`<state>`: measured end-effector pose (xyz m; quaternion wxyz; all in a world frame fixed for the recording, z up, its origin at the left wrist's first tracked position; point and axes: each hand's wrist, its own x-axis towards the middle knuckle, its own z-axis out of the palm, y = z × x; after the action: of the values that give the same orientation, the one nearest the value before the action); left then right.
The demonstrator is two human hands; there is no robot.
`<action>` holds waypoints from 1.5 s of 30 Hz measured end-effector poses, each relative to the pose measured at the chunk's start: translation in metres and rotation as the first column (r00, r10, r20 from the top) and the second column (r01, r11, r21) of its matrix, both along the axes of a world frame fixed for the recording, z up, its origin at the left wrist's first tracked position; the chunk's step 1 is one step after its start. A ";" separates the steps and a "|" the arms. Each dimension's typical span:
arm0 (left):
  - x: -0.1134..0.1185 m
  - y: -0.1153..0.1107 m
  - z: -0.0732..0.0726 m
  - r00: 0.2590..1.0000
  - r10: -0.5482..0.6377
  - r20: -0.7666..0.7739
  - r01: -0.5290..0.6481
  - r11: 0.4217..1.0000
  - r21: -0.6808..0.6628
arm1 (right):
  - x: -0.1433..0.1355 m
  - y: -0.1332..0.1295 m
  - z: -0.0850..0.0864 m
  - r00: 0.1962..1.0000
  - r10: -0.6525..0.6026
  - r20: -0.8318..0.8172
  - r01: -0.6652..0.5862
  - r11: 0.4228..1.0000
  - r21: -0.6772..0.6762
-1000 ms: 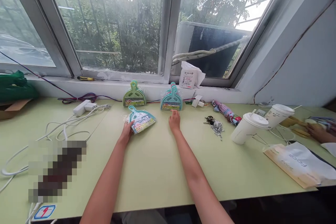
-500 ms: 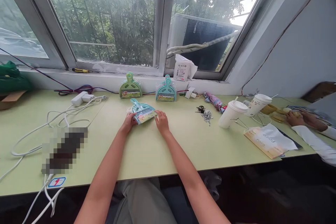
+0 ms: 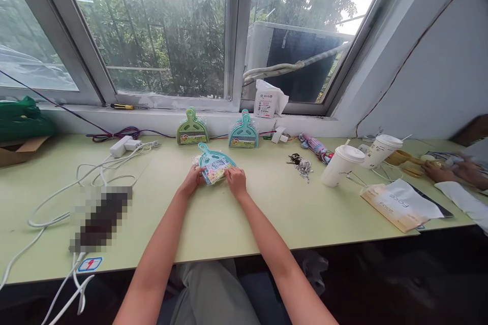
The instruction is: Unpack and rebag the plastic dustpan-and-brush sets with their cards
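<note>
The left hand [image 3: 191, 181] grasps the left edge of a wrapped turquoise dustpan set [image 3: 216, 163], and the right hand [image 3: 237, 181] pinches its lower right edge. The set sits between the hands, handle away from the person, over a pale green table [image 3: 305, 213]; whether it touches the surface, I cannot tell. Beyond it stand a green stack [image 3: 192, 129] and a turquoise stack [image 3: 243, 133]. White cables [image 3: 49, 195] sprawl left; lidded cups [image 3: 339, 166] stand right. Behind the table, framed windows [image 3: 171, 35] face foliage.
</note>
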<state>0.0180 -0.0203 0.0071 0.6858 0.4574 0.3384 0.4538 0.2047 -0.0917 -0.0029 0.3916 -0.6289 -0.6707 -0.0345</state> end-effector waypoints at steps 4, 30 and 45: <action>0.000 0.002 -0.002 0.999 0.045 0.010 -0.046 0.999 0.005 | 0.003 0.005 -0.003 0.992 -0.066 -0.108 0.057 0.995 -0.081; -0.007 -0.001 0.002 0.992 0.077 -0.105 -0.072 0.996 0.046 | 0.022 0.020 -0.004 0.070 -0.007 -0.997 -0.196 0.980 -0.021; -0.053 0.020 0.004 0.844 0.509 0.169 -0.460 0.849 -0.259 | 0.054 0.011 0.004 -0.169 -0.010 -0.986 0.053 0.998 -0.019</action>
<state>-0.0349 -0.0003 0.0110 0.6268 0.2259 0.4069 0.6250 0.2591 -0.0804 0.0015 0.7729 -0.4425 -0.1172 0.4394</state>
